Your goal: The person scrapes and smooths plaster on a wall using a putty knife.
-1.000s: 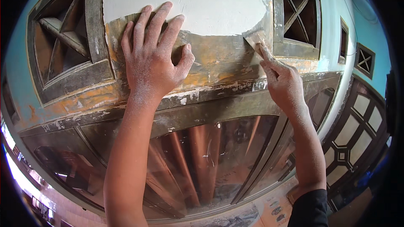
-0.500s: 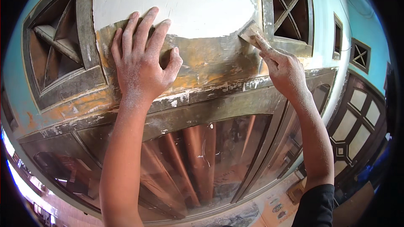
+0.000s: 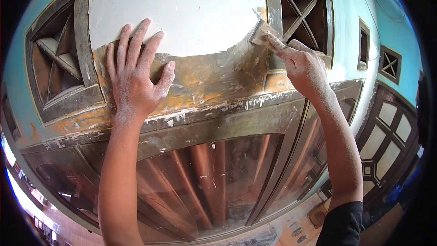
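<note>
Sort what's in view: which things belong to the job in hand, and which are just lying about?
In the job:
Flat-bladed tool, held in the right hand
White wall area and worn brown band
Left hand, spread over both

Just around:
Crossed-bar vents
Glass panes below
Panelled door at right

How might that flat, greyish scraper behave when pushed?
The flat, greyish scraper may be fairly stiff: it shows no clear bend. It is probably light: only the bare right hand holds it. Pale dust on the skin could make it slippery.
</note>
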A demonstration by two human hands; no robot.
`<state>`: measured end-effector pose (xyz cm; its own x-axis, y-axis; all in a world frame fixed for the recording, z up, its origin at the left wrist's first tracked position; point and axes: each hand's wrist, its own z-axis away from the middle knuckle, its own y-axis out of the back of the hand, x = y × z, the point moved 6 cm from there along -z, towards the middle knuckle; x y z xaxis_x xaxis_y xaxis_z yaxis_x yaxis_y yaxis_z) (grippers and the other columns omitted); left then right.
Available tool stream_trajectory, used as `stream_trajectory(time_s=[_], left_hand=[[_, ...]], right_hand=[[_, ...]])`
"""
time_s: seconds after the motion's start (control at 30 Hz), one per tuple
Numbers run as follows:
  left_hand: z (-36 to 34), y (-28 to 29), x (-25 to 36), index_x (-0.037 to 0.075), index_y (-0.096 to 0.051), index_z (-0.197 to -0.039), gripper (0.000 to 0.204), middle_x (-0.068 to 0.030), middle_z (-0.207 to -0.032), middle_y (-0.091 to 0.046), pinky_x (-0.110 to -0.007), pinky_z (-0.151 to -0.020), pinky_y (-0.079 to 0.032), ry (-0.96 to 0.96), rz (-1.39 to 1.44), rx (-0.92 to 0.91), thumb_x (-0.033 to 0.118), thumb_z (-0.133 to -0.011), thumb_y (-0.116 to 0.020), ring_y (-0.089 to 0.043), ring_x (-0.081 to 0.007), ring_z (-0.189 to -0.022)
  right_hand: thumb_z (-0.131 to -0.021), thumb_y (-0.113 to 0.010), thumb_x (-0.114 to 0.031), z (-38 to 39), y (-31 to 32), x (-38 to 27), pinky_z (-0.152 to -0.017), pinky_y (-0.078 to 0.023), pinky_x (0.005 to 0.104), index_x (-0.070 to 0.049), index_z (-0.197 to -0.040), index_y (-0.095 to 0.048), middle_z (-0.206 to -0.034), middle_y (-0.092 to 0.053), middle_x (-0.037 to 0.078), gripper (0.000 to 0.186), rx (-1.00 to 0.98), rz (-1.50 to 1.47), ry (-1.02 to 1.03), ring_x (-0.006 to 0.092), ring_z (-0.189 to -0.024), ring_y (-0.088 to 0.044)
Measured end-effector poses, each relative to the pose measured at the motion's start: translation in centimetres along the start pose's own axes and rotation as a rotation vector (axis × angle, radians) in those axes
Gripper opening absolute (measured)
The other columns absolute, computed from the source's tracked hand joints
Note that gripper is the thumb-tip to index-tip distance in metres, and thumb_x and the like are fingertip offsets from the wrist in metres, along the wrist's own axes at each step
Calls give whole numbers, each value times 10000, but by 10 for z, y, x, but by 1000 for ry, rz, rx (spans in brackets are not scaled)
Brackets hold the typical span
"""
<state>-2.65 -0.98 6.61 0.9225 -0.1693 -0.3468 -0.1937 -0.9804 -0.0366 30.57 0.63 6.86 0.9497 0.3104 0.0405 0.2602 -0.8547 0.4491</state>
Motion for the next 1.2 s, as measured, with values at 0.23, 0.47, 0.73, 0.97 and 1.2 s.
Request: stream_trajectory(time_s=[0.23, 0.47, 0.73, 0.97, 1.2], left_hand=[[-24, -7, -3, 235, -604, -1493, 586, -35, -1681, -424, -643, -1263, -190, 45, -71, 49, 433, -950, -703, -326, -354, -1577], [-22, -10, -2, 232, -583, -1514, 612, -31, -1692, -412, -651, -1260, -187, 71, -88, 32, 444, -953, -702, -317, -363, -1580], [-18, -11, 4, 233, -561, -1536, 644, -38, -1693, -410, -650, -1248, -209, 92, -129, 69, 450, -947, -704, -321, -370, -1575], [-15, -14, 3, 231, -565, -1535, 643, -39, -1684, -425, -643, -1242, -223, 73, -103, 89, 453, -948, -704, -334, -375, -1565], [-14, -13, -2, 240, -574, -1525, 626, -34, -1679, -431, -639, -1248, -218, 78, -115, 93, 473, -957, -695, -334, -366, -1567]], right_hand=[[-1007, -603, -119, -11, 12, 4, -804, -578, 466, -198, -1315, -751, -999, -711, 102, 351, 58, 2, 89, 340, -907, -727], [-1030, -590, -140, -20, 11, 9, -781, -578, 453, -218, -1297, -767, -972, -696, 95, 330, 88, 57, 132, 325, -888, -716], [-1035, -540, -128, -37, 12, 18, -920, -573, 481, -250, -1316, -743, -1032, -674, 104, 368, -28, 97, 109, 308, -1024, -719], [-1045, -530, -112, -38, 11, 28, -896, -576, 480, -229, -1302, -749, -1028, -663, 98, 357, 36, 111, 175, 309, -1005, -708], [-1049, -539, -98, -42, 12, 20, -851, -602, 428, -244, -1379, -713, -1027, -673, 59, 401, 64, 102, 206, 257, -986, -723]])
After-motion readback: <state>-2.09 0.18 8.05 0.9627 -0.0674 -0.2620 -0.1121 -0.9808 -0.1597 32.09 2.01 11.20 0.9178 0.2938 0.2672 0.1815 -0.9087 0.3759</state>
